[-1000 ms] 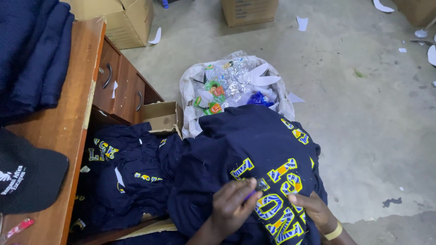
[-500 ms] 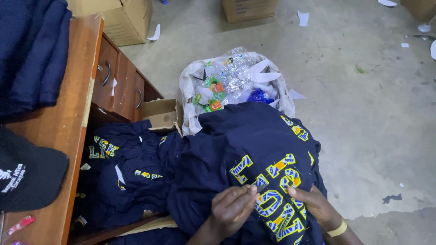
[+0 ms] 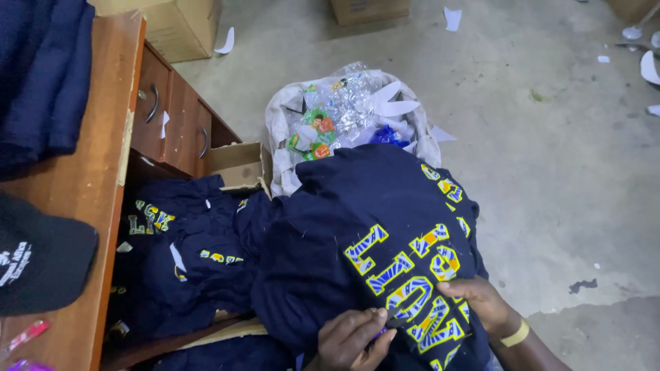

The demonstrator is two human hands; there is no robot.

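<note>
L hand (image 3: 354, 336) sits at the near edge, fingers curled shut w/ fingertips pinched on a small dark bit against the shirt (image 3: 357, 240), right by the yellow-blue letters (image 3: 412, 282); can't tell what the bit is. R hand (image 3: 478, 302) lies flat on the letters beside it, fingers loosely spread, gripping nothing, pressing fabric down; yellow band (image 3: 514, 334) on its wrist. Vs a sec ago: L hand has slid down and tightened from a loose hold into a pinch at the print's lower edge, R hand stayed put as anchor. Looks like the work has narrowed to picking at one spot on the print. Shirt is draped over the person's lap, same place. Left of it, a shirt pile (image 3: 185, 261) by the desk (image 3: 96, 172), black cap (image 3: 41, 254) on top, unmoved. Farther off, the trash sack (image 3: 344, 117) on the floor and boxes (image 3: 179, 27) unchanged.
</note>
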